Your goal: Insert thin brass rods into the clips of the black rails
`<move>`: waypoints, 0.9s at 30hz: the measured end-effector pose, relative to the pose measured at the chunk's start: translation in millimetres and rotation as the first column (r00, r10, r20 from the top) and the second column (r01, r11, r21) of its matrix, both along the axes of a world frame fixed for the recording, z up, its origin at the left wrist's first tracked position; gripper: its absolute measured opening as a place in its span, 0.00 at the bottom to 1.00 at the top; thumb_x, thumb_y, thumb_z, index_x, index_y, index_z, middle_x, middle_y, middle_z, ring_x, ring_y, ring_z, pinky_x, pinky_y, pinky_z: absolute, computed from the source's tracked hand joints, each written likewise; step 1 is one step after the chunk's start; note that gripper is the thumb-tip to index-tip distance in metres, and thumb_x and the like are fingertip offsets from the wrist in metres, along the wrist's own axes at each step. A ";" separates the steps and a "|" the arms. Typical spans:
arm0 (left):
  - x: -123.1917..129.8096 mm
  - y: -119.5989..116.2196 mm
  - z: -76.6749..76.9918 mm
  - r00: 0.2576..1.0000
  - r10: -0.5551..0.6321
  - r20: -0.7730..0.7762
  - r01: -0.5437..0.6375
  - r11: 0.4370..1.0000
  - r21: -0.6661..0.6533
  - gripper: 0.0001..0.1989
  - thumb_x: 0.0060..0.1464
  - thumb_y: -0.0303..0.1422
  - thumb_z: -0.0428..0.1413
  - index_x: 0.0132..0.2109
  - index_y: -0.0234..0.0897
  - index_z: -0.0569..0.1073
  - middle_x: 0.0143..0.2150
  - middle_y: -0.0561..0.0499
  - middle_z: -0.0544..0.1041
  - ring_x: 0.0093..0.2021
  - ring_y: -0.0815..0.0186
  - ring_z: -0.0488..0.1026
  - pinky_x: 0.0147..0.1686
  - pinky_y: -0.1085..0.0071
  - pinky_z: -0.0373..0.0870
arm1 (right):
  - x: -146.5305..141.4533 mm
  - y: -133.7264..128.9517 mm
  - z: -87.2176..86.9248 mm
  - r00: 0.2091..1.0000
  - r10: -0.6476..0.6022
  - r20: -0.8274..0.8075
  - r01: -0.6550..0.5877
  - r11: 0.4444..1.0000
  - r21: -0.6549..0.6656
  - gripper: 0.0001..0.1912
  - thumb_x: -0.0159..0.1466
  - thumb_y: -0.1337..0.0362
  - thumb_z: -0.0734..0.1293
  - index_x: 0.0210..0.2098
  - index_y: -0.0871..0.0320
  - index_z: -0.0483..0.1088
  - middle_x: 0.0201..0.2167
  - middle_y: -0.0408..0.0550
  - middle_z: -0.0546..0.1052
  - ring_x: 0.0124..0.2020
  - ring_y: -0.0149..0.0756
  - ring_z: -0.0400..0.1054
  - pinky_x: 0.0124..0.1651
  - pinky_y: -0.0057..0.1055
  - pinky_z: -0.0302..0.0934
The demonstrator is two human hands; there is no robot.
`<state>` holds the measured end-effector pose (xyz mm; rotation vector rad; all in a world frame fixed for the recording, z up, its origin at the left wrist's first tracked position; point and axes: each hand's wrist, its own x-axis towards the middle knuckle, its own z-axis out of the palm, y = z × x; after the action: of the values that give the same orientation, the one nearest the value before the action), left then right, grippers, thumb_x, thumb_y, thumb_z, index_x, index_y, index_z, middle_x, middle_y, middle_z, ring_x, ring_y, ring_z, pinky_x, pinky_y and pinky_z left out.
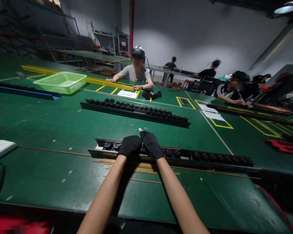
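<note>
Black-gloved left hand (129, 146) and right hand (150, 145) sit curled on the black rail (185, 156), lying on the green mat (51, 182) by brass rods (139, 166), grip unclear, and that stiff, heavy-looking bar wants taking by both long edges!

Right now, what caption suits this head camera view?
Left hand and right hand in black gloves rest on a black knobbed rail on a green bench.

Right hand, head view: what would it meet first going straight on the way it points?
The black-gloved right hand would probably meet the farther black rail of round fittings first, though depth is hard to judge.
</note>
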<state>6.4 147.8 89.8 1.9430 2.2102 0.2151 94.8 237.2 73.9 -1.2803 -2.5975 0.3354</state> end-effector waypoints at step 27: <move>6.8 -3.8 0.7 0.993 0.043 -0.109 -0.040 0.999 0.026 0.24 0.67 0.38 0.38 0.47 0.32 0.77 0.43 0.36 0.78 0.45 0.49 0.74 0.46 0.58 0.68 | 51.1 14.6 30.4 0.993 -0.013 0.118 -0.004 0.989 0.148 0.20 0.75 0.62 0.53 0.46 0.61 0.76 0.45 0.57 0.80 0.47 0.42 0.75 0.48 0.32 0.62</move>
<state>13.2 144.0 90.5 1.9672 2.3289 0.1449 145.8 251.8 104.4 -1.2911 -2.6590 0.0652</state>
